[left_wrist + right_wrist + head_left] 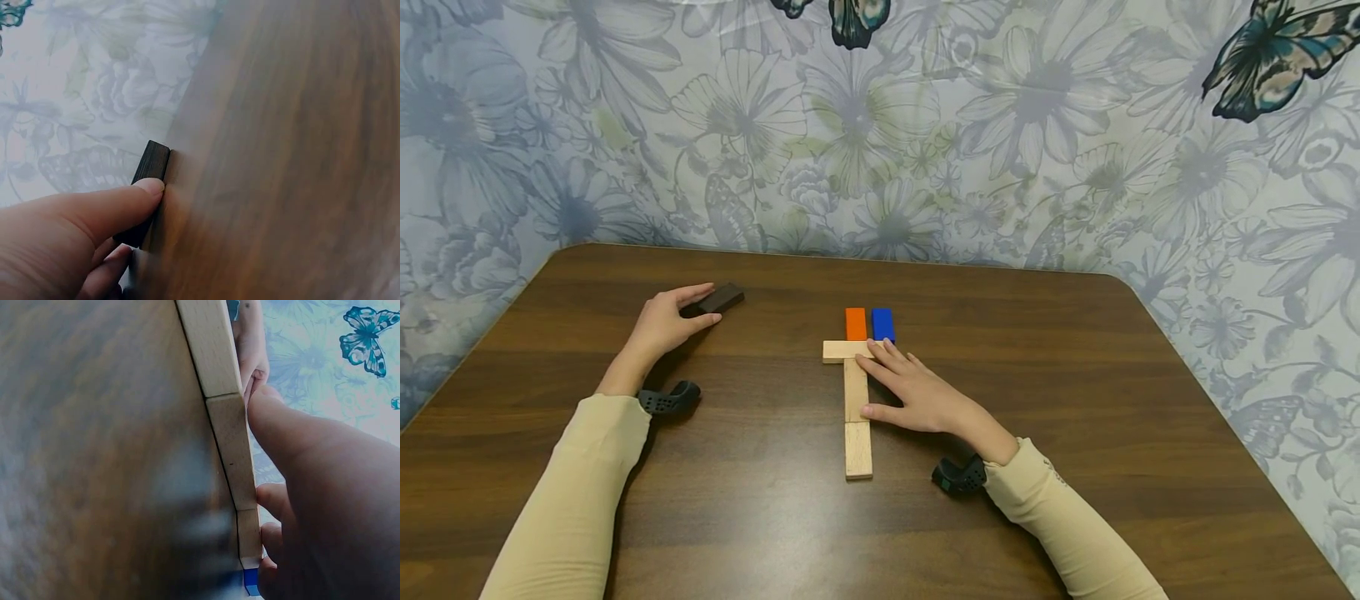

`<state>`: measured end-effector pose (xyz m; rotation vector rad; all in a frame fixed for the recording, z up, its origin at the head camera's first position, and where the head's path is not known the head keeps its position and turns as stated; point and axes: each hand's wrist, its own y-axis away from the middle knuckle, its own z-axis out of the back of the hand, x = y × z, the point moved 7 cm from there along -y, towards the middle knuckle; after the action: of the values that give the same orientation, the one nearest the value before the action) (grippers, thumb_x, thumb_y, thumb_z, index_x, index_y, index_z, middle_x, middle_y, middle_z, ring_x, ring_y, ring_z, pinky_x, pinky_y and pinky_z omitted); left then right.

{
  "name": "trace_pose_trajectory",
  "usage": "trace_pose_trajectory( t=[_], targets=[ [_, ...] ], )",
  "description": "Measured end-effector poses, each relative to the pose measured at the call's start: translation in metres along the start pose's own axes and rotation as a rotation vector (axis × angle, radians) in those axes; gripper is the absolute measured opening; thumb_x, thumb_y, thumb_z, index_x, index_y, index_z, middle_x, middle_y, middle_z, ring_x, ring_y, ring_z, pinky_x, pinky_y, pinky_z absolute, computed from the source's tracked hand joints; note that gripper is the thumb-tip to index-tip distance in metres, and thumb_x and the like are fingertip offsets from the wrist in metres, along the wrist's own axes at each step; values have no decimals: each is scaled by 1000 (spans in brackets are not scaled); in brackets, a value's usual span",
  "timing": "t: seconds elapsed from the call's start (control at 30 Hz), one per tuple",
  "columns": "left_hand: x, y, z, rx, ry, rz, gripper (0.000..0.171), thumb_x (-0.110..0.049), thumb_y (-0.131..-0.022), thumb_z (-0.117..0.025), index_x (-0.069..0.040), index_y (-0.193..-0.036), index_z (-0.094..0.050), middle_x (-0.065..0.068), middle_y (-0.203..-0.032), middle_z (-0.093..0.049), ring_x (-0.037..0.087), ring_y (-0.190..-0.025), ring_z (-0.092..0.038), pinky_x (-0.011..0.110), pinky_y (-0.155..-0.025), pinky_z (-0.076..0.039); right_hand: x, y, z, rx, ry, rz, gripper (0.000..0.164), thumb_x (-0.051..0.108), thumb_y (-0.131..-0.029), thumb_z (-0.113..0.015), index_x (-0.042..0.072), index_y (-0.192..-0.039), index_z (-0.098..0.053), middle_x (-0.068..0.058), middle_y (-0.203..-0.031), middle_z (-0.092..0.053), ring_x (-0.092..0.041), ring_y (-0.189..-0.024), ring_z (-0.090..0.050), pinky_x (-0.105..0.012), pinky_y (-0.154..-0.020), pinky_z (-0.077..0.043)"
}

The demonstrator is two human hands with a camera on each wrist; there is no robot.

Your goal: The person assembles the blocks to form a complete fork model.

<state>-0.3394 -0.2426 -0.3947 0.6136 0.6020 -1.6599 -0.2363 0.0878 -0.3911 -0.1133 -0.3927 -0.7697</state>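
Observation:
My left hand (pixel 661 327) pinches a dark wooden block (pixel 724 298) between thumb and fingers at the table's far left. In the left wrist view the thumb presses along the side of this dark block (pixel 152 164). Fingers spread, my right hand (pixel 928 398) touches a T of pale wooden blocks. Its fingertips lie over the right part of the crosswise block (pixel 835 352), and the thumb is at the upper stem block (pixel 855 387). A lower stem block (pixel 858 450) continues the line. Against the crossbar's far side stand an orange block (pixel 855 323) and a blue block (pixel 883 322).
All the blocks lie on a brown wooden table (pixel 760 500). Its far edge meets a wall (pixel 895 167) papered with flowers and butterflies. Each wrist wears a dark band, the left one (pixel 670 399) and the right one (pixel 958 475), below pale yellow sleeves.

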Motion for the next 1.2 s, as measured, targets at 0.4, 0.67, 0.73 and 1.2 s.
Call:
trace_pose_trajectory(
  t=[0.4,0.67,0.73,1.2],
  targets=[
    [-2,3,5,-63,68,13,56,-18,-90,-65,0,-138,-44,24,-130,-50,43,-123,-38,57,-97,-30,1,0,0,-4,7,3,72,53,-95,-44,16,-151,-19,-9,-155,-5,-26,-140,1,-48,-109,-8],
    [-2,3,6,-97,125,-10,54,-20,-91,-64,-2,-138,-45,25,-128,-51,43,-120,-43,53,-95,-36,0,1,0,-3,6,4,71,53,-95,-43,17,-151,-19,-9,-155,-4,-25,-140,1,-48,-109,-8],
    [-3,2,7,-107,149,-15,54,-21,-91,-64,-2,-138,-45,24,-128,-52,43,-119,-43,52,-95,-37,0,0,0,-2,5,2,72,53,-95,-43,17,-151,-19,-8,-155,-4,-25,-140,1,-48,-109,-8],
    [-15,-11,-3,-136,615,-34,49,-12,-89,-66,3,-133,-49,8,-118,-62,3,-96,-59,15,-79,-46,-4,-5,-1,1,13,-19,72,54,-94,-43,18,-151,-18,-8,-155,-5,-24,-140,2,-48,-109,-8]
  ],
)
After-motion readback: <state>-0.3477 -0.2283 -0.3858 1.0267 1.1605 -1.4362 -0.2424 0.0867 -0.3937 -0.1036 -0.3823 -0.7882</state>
